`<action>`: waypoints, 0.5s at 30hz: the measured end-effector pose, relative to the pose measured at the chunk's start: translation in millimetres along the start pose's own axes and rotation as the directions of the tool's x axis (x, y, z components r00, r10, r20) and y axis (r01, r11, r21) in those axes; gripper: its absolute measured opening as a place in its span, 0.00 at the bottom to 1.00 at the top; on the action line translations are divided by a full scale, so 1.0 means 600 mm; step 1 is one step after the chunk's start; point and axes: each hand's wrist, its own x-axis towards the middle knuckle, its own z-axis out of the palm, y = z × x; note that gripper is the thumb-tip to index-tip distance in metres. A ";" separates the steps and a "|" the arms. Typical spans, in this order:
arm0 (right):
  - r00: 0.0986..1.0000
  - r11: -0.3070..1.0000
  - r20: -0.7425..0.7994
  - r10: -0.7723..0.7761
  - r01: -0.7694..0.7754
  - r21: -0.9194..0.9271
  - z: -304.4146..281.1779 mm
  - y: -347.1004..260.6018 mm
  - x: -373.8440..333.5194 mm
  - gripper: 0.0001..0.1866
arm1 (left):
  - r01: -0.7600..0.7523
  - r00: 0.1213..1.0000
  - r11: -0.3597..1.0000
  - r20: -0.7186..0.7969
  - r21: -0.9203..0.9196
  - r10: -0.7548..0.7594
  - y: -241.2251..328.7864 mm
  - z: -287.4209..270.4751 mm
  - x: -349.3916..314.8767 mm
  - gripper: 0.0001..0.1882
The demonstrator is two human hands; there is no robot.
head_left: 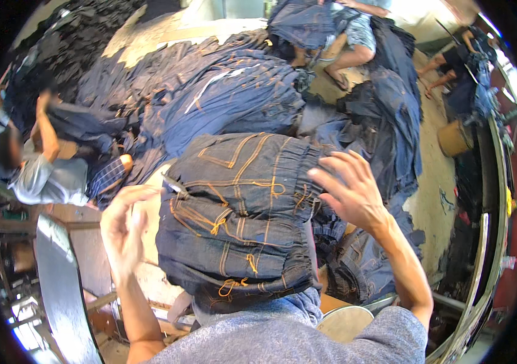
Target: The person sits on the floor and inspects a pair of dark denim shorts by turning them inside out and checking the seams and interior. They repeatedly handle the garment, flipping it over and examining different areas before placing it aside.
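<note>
A stack of dark blue denim trousers (243,224) lies in front of me. It has gathered elastic waistbands, orange stitching and loose orange thread tails (219,226). At the stack's left edge is my left hand (126,227), its fingers bent and partly smeared by motion. A small pale metal tool (175,187), resembling thread snips, sticks out at those fingertips over the denim; its rear part is hidden. On the other side my right hand (352,191) hovers by the waistbands (307,182), fingers spread and holding nothing.
Large heaps of denim garments (234,100) cover the floor ahead and to the right. A person (52,164) sits at left, another (349,36) sits at the far side with denim, and a third (467,60) bends at far right. A round stool (346,323) stands near my right side.
</note>
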 end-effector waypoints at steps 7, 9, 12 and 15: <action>0.714 0.769 0.322 -0.622 0.635 0.077 0.058 -0.054 0.074 0.43 | -0.337 0.692 0.424 0.084 -0.841 0.717 0.258 0.179 0.030 0.34; 0.677 0.756 0.411 -0.611 0.654 0.046 0.071 -0.048 0.081 0.43 | -0.120 0.722 0.379 0.181 -0.917 0.668 0.256 0.159 0.020 0.34; 0.656 0.712 0.335 -0.676 0.699 0.068 0.084 -0.026 0.100 0.49 | -0.217 0.889 0.669 0.139 -0.711 0.436 0.177 0.109 0.028 0.38; 0.633 0.654 0.233 -0.738 0.756 0.020 0.098 -0.011 0.124 0.53 | -0.180 0.982 0.973 0.039 -0.147 0.187 0.102 0.064 -0.005 0.35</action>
